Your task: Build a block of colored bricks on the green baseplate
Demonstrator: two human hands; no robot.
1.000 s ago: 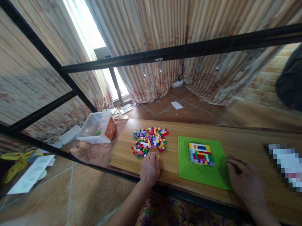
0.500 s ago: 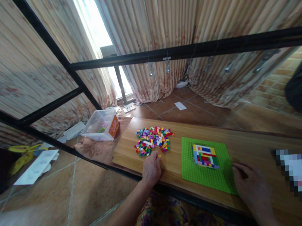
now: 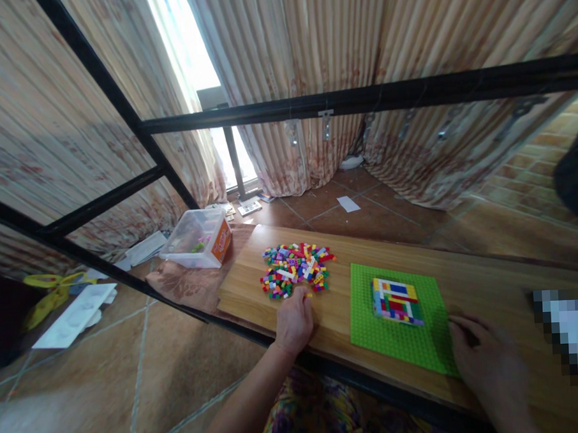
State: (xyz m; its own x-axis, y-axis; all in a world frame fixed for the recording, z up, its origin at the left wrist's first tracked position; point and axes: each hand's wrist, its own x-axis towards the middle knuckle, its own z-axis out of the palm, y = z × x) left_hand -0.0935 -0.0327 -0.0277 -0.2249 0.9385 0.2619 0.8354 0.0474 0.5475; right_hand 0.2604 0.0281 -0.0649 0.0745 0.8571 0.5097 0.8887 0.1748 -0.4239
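Note:
My left hand (image 3: 294, 319) rests at the near side of a pile of small colourful building bricks (image 3: 295, 265), its fingers pinched together. A tiny yellow brick (image 3: 310, 295) shows right by the fingertips; whether they hold it is too small to tell. My right hand (image 3: 489, 354) is at the right edge of a green studded baseplate (image 3: 370, 331), with curled fingers and thumb on that edge. On the baseplate sits a low, roughly square build of multicoloured bricks (image 3: 397, 301), with white, red, blue and yellow pieces on top.
The wooden board (image 3: 336, 316) carries the bricks and baseplate. A clear plastic box (image 3: 194, 236) with an orange label stands left of it. A black metal frame (image 3: 265, 112) crosses before the curtains (image 3: 281, 44). A blurred-out object (image 3: 569, 332) lies at the right.
The whole view has shifted slightly, so everything appears a little further right. Both hands keep nearly the same places by the pile and the baseplate.

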